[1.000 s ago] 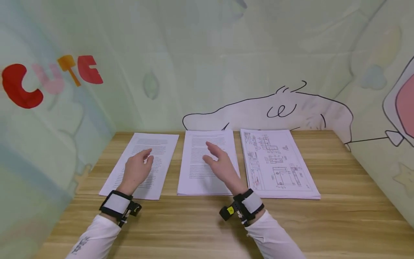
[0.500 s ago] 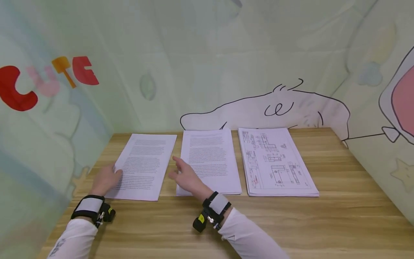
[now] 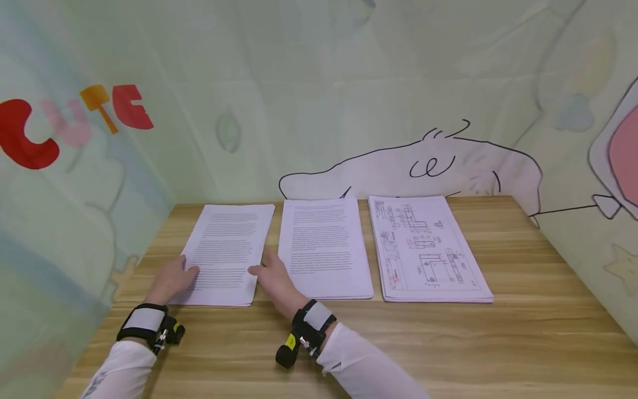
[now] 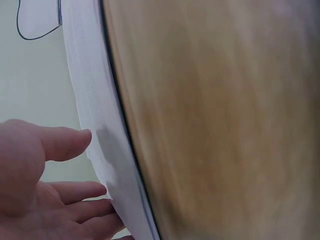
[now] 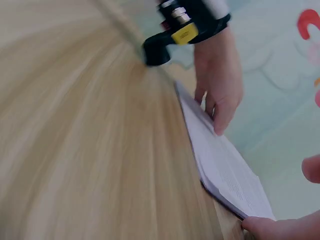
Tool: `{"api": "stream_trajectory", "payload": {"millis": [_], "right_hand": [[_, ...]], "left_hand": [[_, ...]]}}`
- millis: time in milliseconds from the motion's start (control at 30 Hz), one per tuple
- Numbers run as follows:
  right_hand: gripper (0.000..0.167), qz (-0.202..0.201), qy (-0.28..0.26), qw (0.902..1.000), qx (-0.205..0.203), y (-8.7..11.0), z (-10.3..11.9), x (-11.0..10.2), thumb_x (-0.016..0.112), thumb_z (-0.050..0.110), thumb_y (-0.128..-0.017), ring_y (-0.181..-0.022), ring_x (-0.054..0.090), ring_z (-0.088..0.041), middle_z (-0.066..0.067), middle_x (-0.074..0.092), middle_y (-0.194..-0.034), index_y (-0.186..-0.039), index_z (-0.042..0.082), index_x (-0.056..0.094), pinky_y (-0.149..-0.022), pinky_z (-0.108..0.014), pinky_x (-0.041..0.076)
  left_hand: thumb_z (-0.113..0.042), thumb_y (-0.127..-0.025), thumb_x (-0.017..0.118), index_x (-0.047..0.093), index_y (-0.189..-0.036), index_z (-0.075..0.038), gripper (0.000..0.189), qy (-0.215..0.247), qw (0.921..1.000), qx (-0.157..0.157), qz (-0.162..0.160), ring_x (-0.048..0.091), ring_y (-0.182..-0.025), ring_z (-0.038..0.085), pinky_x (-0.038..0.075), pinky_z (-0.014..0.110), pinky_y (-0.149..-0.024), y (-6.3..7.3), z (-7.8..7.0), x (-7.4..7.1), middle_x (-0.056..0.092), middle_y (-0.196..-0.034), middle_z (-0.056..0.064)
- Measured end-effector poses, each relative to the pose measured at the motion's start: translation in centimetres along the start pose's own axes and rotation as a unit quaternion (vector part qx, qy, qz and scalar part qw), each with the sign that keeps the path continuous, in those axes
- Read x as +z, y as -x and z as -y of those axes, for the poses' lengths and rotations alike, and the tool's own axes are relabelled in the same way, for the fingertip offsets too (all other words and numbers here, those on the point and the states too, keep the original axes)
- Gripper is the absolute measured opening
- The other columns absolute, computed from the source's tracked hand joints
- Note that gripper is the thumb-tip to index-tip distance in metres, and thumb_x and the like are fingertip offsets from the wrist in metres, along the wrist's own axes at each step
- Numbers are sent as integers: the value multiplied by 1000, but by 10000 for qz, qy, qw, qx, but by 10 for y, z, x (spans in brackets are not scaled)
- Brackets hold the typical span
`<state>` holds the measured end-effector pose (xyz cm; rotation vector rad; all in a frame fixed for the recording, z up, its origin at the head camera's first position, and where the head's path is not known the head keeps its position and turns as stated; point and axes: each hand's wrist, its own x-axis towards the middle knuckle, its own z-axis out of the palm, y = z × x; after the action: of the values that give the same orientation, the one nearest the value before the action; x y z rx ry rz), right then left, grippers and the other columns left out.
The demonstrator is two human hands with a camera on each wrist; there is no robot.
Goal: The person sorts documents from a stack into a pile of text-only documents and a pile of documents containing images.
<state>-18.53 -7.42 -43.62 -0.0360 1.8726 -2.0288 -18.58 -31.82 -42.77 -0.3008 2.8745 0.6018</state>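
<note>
A stack of printed paper lies on the left of the wooden table, its pages covered with lines of text. At its left edge is my left hand, thumb over the top sheet and fingers along the side. The left wrist view has that thumb raised off the paper and the fingertips against the edge of the stack. My right hand reaches the right edge of the same stack. In the right wrist view its fingertip meets the stack's corner, while the thumb stands apart above.
A second stack of text pages lies in the middle. To its right is a stack of technical drawings. The wooden table ends at a printed cloth backdrop behind and at both sides. Each wrist wears a strapped camera.
Both hands were above the left and middle stacks. The left hand went left to the left stack's edge; the right hand came left to its right edge. That stack's near end shifted slightly right.
</note>
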Motion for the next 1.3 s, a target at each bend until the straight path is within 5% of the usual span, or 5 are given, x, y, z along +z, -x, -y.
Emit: {"api": "stream_trajectory", "payload": {"millis": [267,500,900,1133,1300], "right_hand": [[80,-126,-1568,9864,485,-7,6,-2,54,4,-90,-130,52,-31,-28,34,-155,-158,0,11,-108,-41,47],[77,-128,-1112,9920,588,-10,6,-2,56,6,-91,-111,61,-24,-23,51,-141,-157,0,19,-95,-36,54],[69,-111,-657,9962,555,-9,4,-1,56,6,-91,-129,51,-24,-14,46,-151,-154,7,28,-108,-40,42],[56,-237,-176,9991,316,-8,4,-11,43,-4,-90,-95,63,-18,-13,64,-120,-145,6,44,-73,-24,47],[52,-649,714,9953,-43,-8,11,-21,40,0,-92,-101,63,-20,-15,66,-124,-143,2,49,-89,-34,52]], "left_hand": [[-22,-98,42,25,-143,24,67,72,9999,63,58,29,-138,59,31,64,-113,5,-6,4,27,-147,46],[-22,-98,43,26,-143,24,67,2,9998,186,1,29,-138,59,32,64,-113,8,-10,4,28,-147,46],[-25,-98,44,30,-143,22,66,7,9995,302,-118,32,-138,56,33,61,-114,20,-21,6,34,-146,42],[-28,-100,45,32,-146,15,64,364,9992,127,-89,42,-135,52,41,58,-108,31,-37,5,42,-145,38],[-29,-101,44,31,-148,13,64,639,9979,79,-81,49,-130,51,47,57,-102,32,-38,6,42,-145,38]]}}
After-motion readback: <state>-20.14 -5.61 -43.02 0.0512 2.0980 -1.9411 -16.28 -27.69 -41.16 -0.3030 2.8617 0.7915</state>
